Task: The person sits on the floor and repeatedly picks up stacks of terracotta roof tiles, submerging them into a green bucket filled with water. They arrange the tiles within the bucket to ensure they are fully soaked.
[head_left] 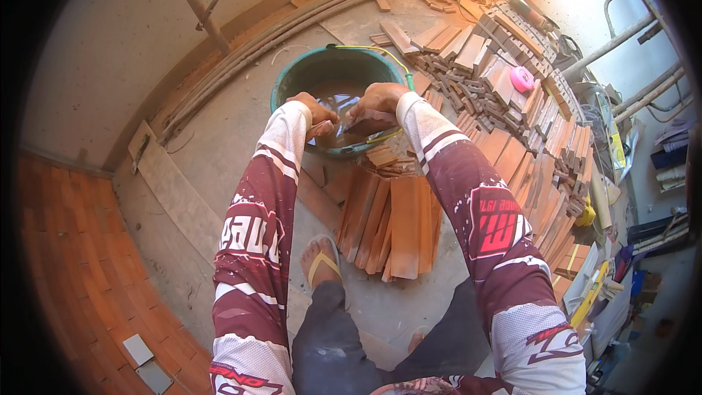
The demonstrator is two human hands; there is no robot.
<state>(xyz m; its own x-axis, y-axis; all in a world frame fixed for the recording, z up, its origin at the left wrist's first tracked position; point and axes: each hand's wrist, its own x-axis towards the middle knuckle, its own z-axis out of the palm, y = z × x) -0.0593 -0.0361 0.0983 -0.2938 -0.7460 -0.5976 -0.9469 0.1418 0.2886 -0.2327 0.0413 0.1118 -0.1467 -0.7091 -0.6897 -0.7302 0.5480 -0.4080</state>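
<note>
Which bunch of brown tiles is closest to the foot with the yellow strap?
The smaller bunch, just right of that left foot and nearer the person than the green bucket. The big heap spreads farther away to the right.

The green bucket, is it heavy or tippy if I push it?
The green bucket would probably feel heavy, because brownish liquid sits inside. That liquid may slosh, since the top is open. It might not tip easily, as it looks wide and round.
</note>
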